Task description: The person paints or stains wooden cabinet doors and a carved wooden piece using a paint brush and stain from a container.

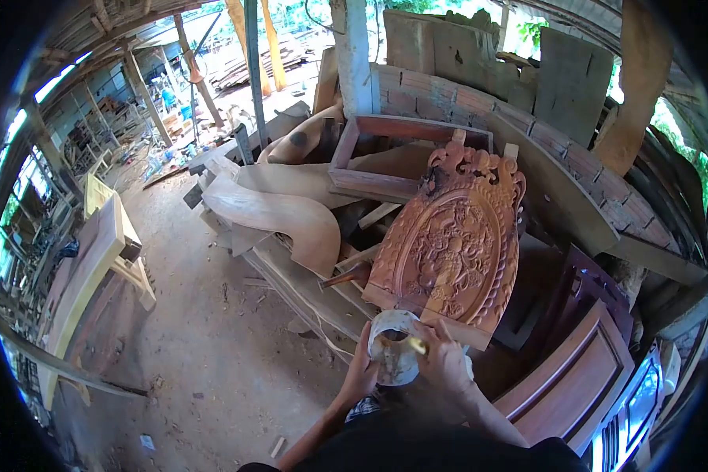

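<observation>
My left hand (360, 374) is closed around the left side of a white, stained plastic container (396, 368), its open top facing me. Over the container's right side, my right hand (448, 366) grips a small tool with a pale yellow end (417, 344); blur and my fingers hide the rest of it. Just beyond both hands leans a carved reddish-brown wooden panel (456, 252), with an oval relief of figures and a scrolled top. Its lower edge lies close to the container.
Behind the panel are a reddish wooden frame (374, 186) and curved wooden pieces (291, 216). Panelled wood (566, 377) leans at the right. A brick wall (566, 141) stands at the back. A long wooden bench-like piece (94, 259) is on the left, across the dirt floor (204, 338).
</observation>
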`<state>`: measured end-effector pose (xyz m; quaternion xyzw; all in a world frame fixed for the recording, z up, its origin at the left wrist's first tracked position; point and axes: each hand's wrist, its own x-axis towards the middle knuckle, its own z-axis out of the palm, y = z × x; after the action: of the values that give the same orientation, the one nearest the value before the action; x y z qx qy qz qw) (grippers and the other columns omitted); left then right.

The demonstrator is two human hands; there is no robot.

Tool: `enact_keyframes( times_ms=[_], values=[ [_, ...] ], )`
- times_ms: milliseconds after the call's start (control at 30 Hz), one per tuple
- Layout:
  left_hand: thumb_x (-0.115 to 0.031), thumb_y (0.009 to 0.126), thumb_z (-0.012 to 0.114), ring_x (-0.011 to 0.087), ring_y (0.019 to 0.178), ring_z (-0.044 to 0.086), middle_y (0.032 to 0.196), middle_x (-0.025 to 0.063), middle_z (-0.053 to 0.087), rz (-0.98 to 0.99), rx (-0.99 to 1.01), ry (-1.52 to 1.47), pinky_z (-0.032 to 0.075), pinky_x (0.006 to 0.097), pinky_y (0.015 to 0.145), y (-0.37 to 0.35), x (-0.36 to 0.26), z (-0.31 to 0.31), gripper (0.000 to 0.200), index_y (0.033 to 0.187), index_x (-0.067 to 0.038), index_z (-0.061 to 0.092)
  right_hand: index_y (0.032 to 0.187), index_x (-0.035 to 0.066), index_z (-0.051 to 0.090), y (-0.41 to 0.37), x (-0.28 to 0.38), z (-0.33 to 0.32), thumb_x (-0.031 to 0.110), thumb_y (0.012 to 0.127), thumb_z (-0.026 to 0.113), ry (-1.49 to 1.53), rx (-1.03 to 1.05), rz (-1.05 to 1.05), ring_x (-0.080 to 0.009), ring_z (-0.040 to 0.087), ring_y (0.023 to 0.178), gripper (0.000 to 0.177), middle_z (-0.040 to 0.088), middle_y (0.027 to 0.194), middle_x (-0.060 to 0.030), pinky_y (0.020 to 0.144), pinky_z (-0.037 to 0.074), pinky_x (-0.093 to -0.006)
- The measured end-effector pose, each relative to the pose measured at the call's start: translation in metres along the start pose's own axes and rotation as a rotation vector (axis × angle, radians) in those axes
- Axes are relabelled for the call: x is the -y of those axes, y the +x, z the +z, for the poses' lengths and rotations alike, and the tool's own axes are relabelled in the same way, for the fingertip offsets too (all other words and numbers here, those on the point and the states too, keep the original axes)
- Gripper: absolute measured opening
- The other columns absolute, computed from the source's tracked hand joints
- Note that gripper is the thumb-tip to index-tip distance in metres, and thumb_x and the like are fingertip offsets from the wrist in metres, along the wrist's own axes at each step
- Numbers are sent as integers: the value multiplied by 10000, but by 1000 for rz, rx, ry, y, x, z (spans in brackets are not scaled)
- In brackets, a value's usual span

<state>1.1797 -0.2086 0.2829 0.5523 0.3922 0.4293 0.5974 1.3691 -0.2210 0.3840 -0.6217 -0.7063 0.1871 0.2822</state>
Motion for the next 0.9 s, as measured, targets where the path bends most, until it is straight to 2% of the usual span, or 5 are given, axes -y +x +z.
enact_keyframes(
  times_ms=[267, 500, 567, 767, 900],
  values=[
    [-29, 793, 618, 263, 1328, 349, 1451, 149, 299, -244, -92, -540, 329, 381, 1080, -23, -39, 13, 912, 1507, -85, 53, 1083, 15, 627, -7, -11, -2, 83, 825, 622, 242, 12, -67, -397, 596, 814, 267, 566, 901, -184, 705, 481, -442],
    [-107, 777, 697, 280, 1253, 408, 1369, 157, 351, -156, -366, -263, 387, 405, 1038, -30, 0, 12, 916, 1480, -106, 110, 1081, 23, 609, -20, 25, -55, 226, 853, 648, 57, -328, -259, -392, 608, 820, 308, 579, 884, -149, 689, 493, -433],
    [-92, 761, 708, 280, 1251, 409, 1361, 153, 344, -182, -347, -353, 385, 403, 1040, -34, 0, 10, 928, 1478, -110, 120, 1056, 39, 617, -22, 28, -47, 261, 863, 650, 471, -60, -264, -381, 618, 798, 296, 586, 847, -147, 678, 494, -438],
    [-87, 703, 700, 272, 1262, 387, 1350, 160, 307, -124, -304, -198, 373, 389, 1050, -33, -7, 5, 956, 1480, -93, 142, 1054, 59, 643, -30, 10, 17, 315, 876, 658, 133, 156, -195, -380, 644, 754, 313, 655, 915, -162, 661, 532, -423],
    [-64, 696, 669, 270, 1249, 400, 1348, 160, 330, -157, -351, -197, 367, 377, 1049, -47, 27, -8, 920, 1476, -81, 180, 959, 26, 689, -31, -1, 11, 236, 899, 645, 712, -27, -158, -243, 670, 695, 222, 692, 837, -90, 635, 528, -327]
  ],
)
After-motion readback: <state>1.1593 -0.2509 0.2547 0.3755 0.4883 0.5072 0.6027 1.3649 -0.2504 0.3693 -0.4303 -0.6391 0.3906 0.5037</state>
